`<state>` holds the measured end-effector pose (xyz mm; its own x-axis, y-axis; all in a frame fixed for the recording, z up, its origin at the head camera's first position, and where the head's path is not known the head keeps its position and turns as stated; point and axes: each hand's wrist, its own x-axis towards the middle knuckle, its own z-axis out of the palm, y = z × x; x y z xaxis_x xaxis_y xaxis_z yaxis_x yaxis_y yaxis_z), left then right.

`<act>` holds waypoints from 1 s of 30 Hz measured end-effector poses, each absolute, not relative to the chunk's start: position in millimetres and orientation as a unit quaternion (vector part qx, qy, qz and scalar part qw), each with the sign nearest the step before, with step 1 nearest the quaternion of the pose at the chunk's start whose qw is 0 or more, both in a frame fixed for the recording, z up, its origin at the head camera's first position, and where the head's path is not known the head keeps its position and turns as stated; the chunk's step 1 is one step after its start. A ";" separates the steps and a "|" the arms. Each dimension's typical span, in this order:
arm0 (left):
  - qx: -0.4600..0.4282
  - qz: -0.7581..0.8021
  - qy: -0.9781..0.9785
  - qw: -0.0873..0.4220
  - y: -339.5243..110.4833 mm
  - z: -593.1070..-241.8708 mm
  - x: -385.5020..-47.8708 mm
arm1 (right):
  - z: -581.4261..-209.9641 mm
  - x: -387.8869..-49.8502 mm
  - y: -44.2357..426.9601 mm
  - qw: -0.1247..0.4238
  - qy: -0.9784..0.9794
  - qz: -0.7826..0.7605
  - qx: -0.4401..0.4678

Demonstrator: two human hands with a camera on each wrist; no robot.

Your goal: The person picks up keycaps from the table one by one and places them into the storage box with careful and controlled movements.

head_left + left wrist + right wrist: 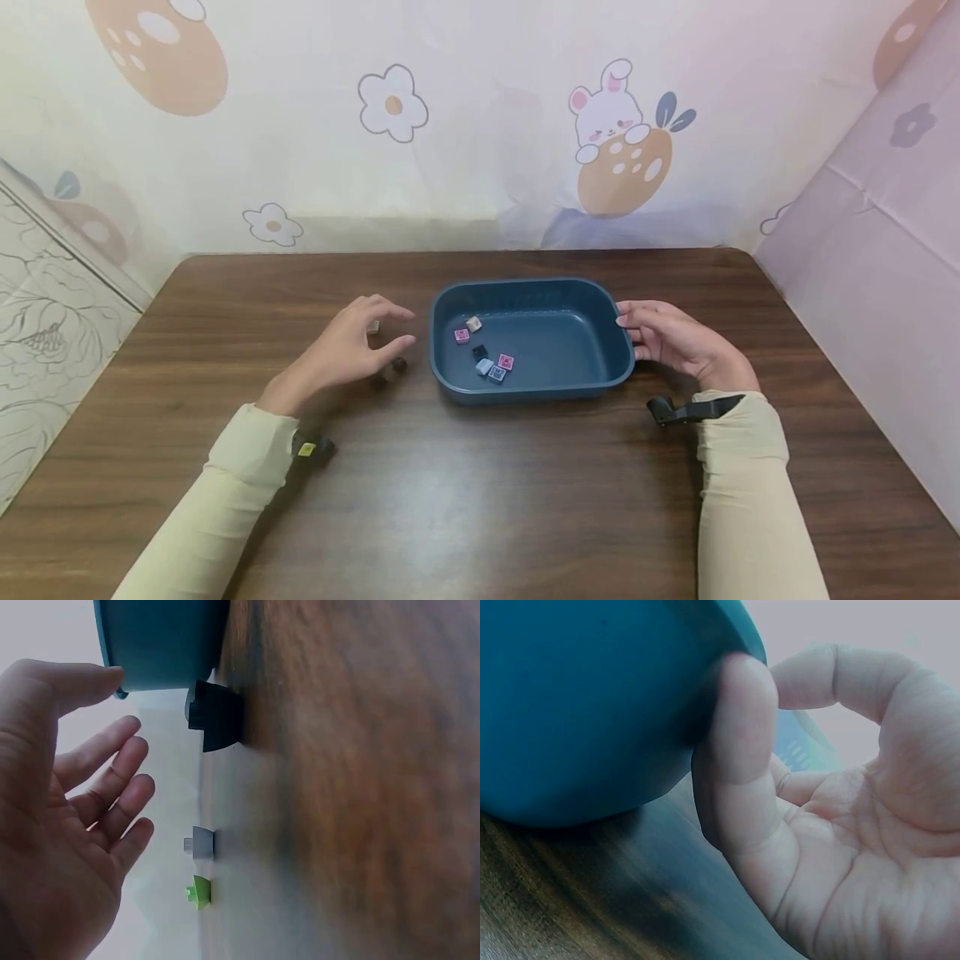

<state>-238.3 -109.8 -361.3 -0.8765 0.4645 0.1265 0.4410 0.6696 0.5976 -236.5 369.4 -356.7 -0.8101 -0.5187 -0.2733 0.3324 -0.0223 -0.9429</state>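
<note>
A blue rectangular tray (532,392) stands on the table with several small square keycap-like pieces inside, among them a pink one (462,336) and a white one (474,323). My right hand (678,342) pinches its right end, thumb at the rim and fingers against the outer wall. To the tray's left, my left hand (337,350) hovers with fingers and thumb spread apart, holding nothing. Close to its fingertips a black piece (217,716) sits on the table near the tray. In the left wrist view a grey piece (201,843) and a green piece (199,892) stand farther off.
The brown wooden table (450,500) meets a patterned wall covering (480,150) at its back edge. Black wrist-worn camera mounts show at the left wrist (318,450) and the right wrist (686,411).
</note>
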 end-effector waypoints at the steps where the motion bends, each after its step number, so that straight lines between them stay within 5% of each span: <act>1: 0.249 0.322 0.913 0.017 -111.2 -361.8 -237.1 | -356.8 -236.6 369.3 0.302 0.628 -0.713 -0.077; 30: 0.254 0.286 0.923 0.043 -124.2 -372.9 -222.4 | -358.3 -236.4 369.2 0.305 0.616 -0.720 -0.097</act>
